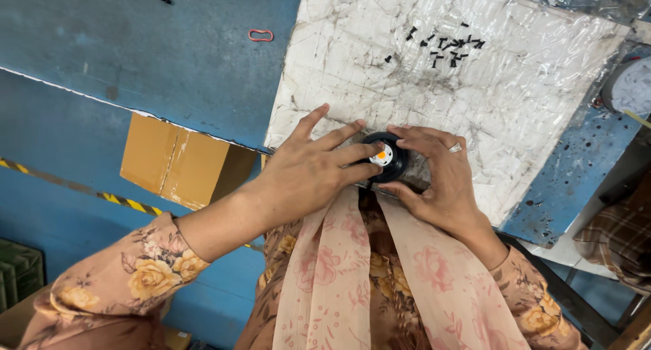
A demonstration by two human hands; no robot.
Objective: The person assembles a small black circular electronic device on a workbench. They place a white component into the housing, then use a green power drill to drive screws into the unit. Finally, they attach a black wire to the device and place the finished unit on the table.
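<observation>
Both my hands hold a small round black part (394, 168) with a white and orange centre, at the near edge of a white, plastic-covered work pad (475, 113). My left hand (308, 170) lies over its left side with fingers stretched across it. My right hand (441, 177), with a ring on one finger, curls around its right side. A loose pile of small black screws (447, 46) lies on the pad farther away.
The pad rests on a blue metal table (169, 52) with a red rubber band (261, 35) on it. A brown cardboard box (180, 163) sits below the table's edge. A round grey object (627, 86) stands at the right. A peach scarf (339, 275) hangs from my chest.
</observation>
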